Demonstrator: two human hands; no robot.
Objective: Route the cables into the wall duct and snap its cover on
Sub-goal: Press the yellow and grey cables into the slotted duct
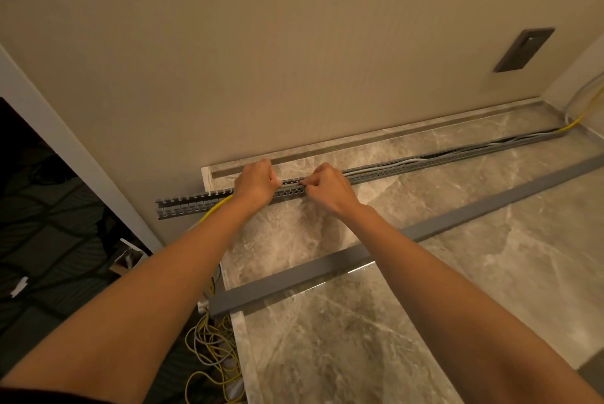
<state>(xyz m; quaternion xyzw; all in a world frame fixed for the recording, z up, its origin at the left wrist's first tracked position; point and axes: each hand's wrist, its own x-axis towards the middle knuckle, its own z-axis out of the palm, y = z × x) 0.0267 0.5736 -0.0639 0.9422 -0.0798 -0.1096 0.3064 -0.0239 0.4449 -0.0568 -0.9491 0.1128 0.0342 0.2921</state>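
Left hand [256, 182] covers the duct [408, 162] slots under it; fingertips hidden, can't tell the grip. Cover [392, 240] passes behind right arm. Cables [209, 344] cut off at btm edge.

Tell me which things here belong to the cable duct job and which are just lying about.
Part of the job: slotted duct, grey cover, yellow cable, cables in the duct.
Lying about: wall plate, cable tangle, white scraps.

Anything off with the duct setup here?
The slotted duct overhangs the marble counter's left edge, unsupported. A yellow cable leaves it early under the left hand and drops to a tangle on the floor. Cover still off.
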